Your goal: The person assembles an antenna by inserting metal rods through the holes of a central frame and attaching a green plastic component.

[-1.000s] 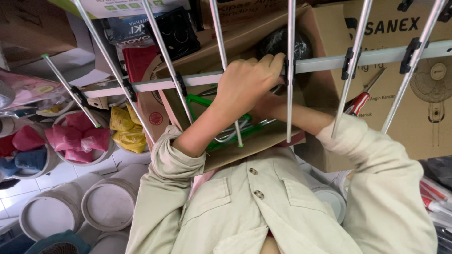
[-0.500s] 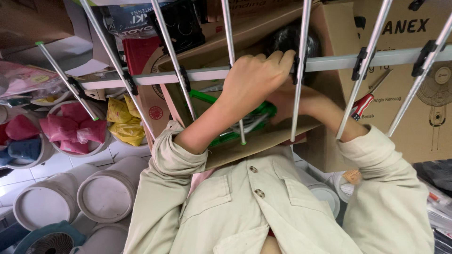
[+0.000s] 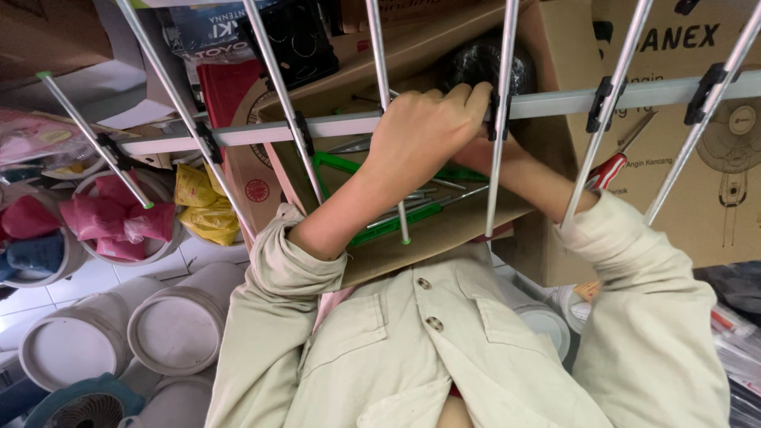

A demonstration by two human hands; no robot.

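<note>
Large printed cardboard boxes (image 3: pixel 697 158) fill the upper right, matte brown with flat faces. Across them runs an aerial (image 3: pixel 555 101): a straight, grey square-section metal boom held level near the top of the view, carrying thin, shiny round rods (image 3: pixel 499 143) fixed crosswise by black plastic clips (image 3: pixel 602 103). Some rods end in small green caps. Below, an open cardboard tray (image 3: pixel 444 230) holds further loose rods and green plastic parts. At lower left stand round white plastic lids (image 3: pixel 178 329) and a tub of pink and yellow packets (image 3: pixel 119 226). The left hand (image 3: pixel 424 131) is curled over the boom, fingers closed on it. The right hand (image 3: pixel 483 154) lies behind the left, mostly hidden; its grip cannot be told.
</note>
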